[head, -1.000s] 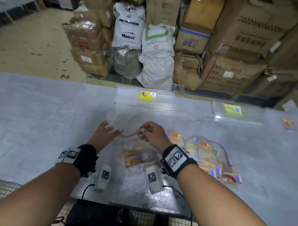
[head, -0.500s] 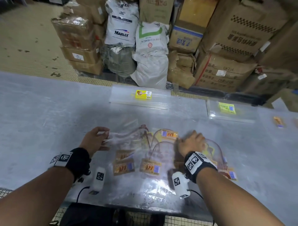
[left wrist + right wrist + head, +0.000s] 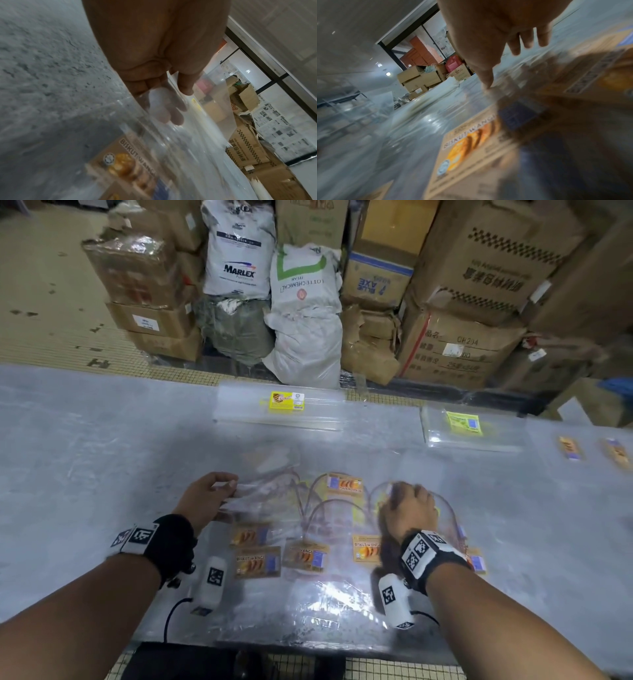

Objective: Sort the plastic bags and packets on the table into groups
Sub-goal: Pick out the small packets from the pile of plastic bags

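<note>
Several clear packets with orange "BISKUT WANGI" labels (image 3: 257, 564) lie overlapped on the grey table (image 3: 85, 457) in front of me. My left hand (image 3: 228, 488) pinches the edge of a clear plastic bag (image 3: 270, 484) lifted a little over the left of the pile. In the left wrist view the thumb lies on top of this clear bag (image 3: 171, 135) and the fingers (image 3: 164, 108) show through it from below. My right hand (image 3: 406, 491) rests on the packets at the right of the pile (image 3: 366, 549). Its thumb tip and fingers (image 3: 529, 39) reach down onto the plastic, and the view is blurred.
Two flat stacks of clear bags lie at the table's far edge, one with a yellow label (image 3: 287, 401) and one with a yellow-green label (image 3: 464, 424). Two small packets (image 3: 570, 448) lie far right. Cardboard boxes (image 3: 459, 350) and white sacks (image 3: 305, 302) stand behind the table.
My right hand let go of the clear bag that both hands held and moved right onto the packets. My left hand kept the bag and drew slightly left.
</note>
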Demonstrator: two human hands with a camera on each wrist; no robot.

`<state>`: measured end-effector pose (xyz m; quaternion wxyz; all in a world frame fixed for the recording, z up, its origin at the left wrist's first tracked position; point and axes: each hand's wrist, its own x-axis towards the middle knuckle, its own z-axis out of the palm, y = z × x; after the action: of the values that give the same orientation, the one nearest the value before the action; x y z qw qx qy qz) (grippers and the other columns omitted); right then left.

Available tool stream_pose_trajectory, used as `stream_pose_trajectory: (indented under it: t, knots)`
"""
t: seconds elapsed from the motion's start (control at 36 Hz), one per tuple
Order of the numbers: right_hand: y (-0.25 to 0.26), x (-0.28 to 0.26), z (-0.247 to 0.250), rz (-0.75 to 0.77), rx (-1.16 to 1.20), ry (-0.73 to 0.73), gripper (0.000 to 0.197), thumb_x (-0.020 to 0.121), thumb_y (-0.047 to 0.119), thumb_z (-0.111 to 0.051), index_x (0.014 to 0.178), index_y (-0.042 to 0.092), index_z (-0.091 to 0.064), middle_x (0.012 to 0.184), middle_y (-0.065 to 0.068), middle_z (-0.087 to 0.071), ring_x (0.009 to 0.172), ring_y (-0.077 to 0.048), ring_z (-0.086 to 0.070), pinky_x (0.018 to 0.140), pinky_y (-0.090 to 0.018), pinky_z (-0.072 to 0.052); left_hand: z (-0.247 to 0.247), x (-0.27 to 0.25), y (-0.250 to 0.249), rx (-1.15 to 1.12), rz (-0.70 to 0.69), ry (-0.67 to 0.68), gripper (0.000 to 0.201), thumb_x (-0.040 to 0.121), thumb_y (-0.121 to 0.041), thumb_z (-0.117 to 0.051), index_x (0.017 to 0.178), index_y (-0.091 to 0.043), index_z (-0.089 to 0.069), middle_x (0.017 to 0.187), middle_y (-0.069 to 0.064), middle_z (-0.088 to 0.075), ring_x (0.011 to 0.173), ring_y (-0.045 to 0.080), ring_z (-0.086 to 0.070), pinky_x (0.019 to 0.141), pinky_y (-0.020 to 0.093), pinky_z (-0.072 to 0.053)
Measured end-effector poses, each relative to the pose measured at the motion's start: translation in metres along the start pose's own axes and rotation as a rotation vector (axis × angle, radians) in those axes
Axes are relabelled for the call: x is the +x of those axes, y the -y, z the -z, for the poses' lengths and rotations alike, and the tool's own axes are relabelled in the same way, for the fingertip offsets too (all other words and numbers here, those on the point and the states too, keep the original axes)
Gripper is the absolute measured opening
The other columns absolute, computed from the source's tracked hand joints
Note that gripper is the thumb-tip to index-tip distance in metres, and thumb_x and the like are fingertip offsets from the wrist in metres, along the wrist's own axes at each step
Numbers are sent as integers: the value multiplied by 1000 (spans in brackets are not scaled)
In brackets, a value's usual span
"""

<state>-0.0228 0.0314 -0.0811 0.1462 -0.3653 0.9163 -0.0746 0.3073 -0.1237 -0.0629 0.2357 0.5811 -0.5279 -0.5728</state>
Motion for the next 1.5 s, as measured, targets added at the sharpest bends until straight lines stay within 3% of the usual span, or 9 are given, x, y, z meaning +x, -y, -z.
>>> stream_pose_trajectory:
  t: [0.14, 0.42, 0.5, 0.61, 1.03, 1.14, 1.28, 1.39, 1.5]
  knots:
    - [-13, 2, -5, 1, -35, 173, 75, 91, 60, -48, 153, 26, -22, 163, -11, -5, 148, -36, -7, 119, -50, -14, -8, 2, -2, 4, -2, 14, 7, 98, -20, -60, 98, -22, -67, 96, 10, -67, 92, 27, -64, 66, 40, -60]
    - [-17, 4, -1, 4, -12, 90, 53, 92, 52, -50, 138, 27, -46, 150, -11, -33, 135, -36, -34, 109, -47, -35, -18, 2, -4, -35, 15, -2, 6, 98, -17, -60, 97, -19, -65, 84, 5, -69, 75, 18, -61, 66, 38, -54]
    - [-17, 5, 4, -8, -2, 56, 43, 92, 43, -49, 131, 24, -53, 138, -11, -44, 127, -35, -40, 103, -45, -39, -17, 1, -5, 1, -3, -24, 5, 98, -18, -59, 98, -19, -65, 78, 0, -69, 52, 9, -52, 50, 24, -45]
    - [-18, 7, 9, 1, 23, 25, 31, 94, 33, -48, 122, 25, -59, 128, -10, -52, 121, -34, -45, 99, -43, -39, -15, 0, -8, -3, -5, -38, 7, 98, -18, -59, 97, -21, -66, 79, -1, -70, 53, 13, -49, 50, 24, -40]
    - [-8, 8, 34, -43, 113, 58, 61, 93, 52, -52, 143, 18, -43, 145, -14, -45, 134, -35, -37, 109, -43, -34, -28, -5, -37, -135, -31, 11, 8, 100, -13, -55, 102, -12, -62, 80, 10, -62, 37, 8, -38, 35, 18, -31]
    - [9, 11, 40, -2, 297, 16, 54, 95, 42, -55, 140, 15, -47, 144, -13, -47, 136, -31, -36, 111, -40, -32, -43, -4, -57, -163, -72, 44, 9, 100, -14, -56, 96, -16, -64, 81, 11, -64, 37, 8, -39, 35, 18, -33]
    - [31, 8, 53, 77, 687, 215, 44, 92, 42, -63, 130, 21, -54, 132, -1, -57, 125, -22, -52, 103, -31, -42, -64, -6, -86, -127, -122, 137, 10, 101, -21, -55, 100, -22, -65, 84, 4, -68, 43, 11, -42, 34, 22, -34]
    - [38, 2, 72, 220, 875, 423, 51, 90, 31, -68, 136, 20, -49, 125, 2, -58, 114, -12, -56, 78, -10, -45, -84, -12, -108, -102, -186, 169, 9, 101, -22, -55, 100, -21, -65, 74, -2, -70, 42, 12, -44, 34, 21, -33]
    - [40, 0, 87, 293, 915, 499, 32, 92, 25, -65, 124, 21, -60, 119, 4, -66, 109, -13, -63, 90, -20, -48, -98, -16, -121, -122, -204, 191, 10, 101, -22, -54, 102, -20, -64, 71, -2, -71, 41, 11, -44, 35, 21, -34]
